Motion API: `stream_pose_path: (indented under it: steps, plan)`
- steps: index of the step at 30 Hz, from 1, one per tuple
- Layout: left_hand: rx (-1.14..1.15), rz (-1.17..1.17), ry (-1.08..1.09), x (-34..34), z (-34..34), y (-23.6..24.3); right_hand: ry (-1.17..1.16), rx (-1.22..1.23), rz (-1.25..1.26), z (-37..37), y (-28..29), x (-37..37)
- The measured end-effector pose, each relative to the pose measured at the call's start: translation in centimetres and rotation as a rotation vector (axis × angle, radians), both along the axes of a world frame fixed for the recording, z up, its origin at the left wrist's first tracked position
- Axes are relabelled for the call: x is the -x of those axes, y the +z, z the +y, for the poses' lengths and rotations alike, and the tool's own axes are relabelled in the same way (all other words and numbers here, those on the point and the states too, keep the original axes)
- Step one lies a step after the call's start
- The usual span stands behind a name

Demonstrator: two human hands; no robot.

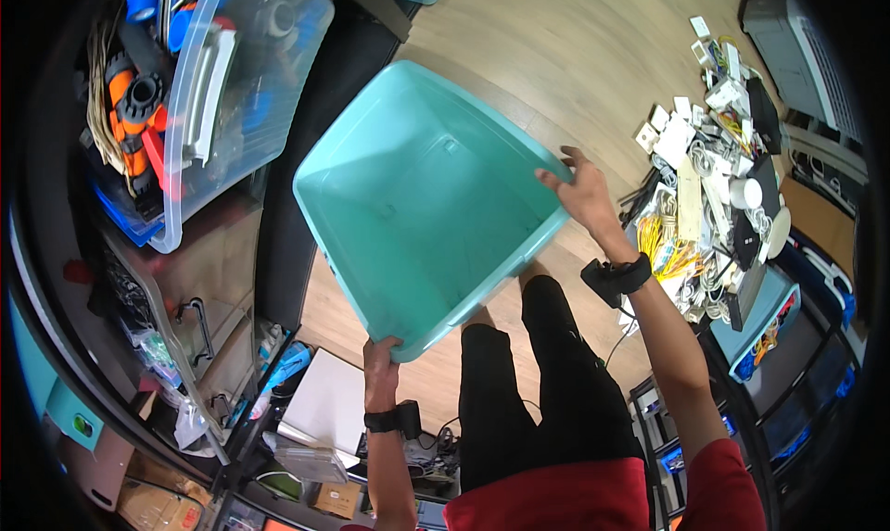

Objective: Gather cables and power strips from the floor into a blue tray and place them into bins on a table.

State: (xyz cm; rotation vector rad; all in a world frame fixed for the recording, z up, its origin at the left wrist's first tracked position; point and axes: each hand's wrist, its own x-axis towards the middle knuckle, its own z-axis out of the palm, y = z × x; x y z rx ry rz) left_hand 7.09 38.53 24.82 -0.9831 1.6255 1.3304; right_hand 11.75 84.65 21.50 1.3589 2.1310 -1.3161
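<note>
A large teal plastic storage bin (436,207) is tilted in front of me, its open top facing up toward me and only faint dark specks inside. My left hand (381,369) grips its near left corner, with the fingers partly hidden by the rim. On the right side, my right hand (584,193) is closed over the rim, thumb inside and other fingers along the outer edge. Both wrists carry black bands with small boxes.
A heap of cables, adapters and power strips (700,188) lies on the wooden floor at right. At left, a clear plastic bin (250,86) with tools sits above another clear bin (218,309). A smaller teal bin (756,322) stands at lower right, a grey appliance (797,58) at far right.
</note>
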Motion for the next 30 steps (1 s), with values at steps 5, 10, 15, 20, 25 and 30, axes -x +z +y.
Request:
stream_pose_path:
  steps: [5, 10, 15, 20, 25, 30]
  plan:
    - [0.037, -0.039, -0.126, 0.8, 2.1, 2.1, -0.122, 0.088, -0.018, 3.1, -0.7, -6.6]
    - [-0.017, -0.033, -0.23, 2.2, 5.5, 6.9, -0.214, -0.174, -0.112, 4.3, 7.1, -9.5]
    - [-0.081, 0.031, -0.4, 3.3, 7.4, 13.8, -0.331, -0.206, -0.017, 4.4, 14.9, -15.0]
    - [-0.201, -0.031, -0.544, 3.7, 10.9, 24.0, -0.538, -0.156, 0.031, 1.8, 26.2, -20.3]
    - [-0.336, 0.009, -0.736, 4.8, 10.4, 24.1, -0.74, -0.211, 0.071, -5.7, 32.1, -26.9]
    - [-0.371, 0.172, -1.003, 7.9, 9.3, 25.6, -1.006, -0.347, 0.191, -17.3, 36.3, -30.7]
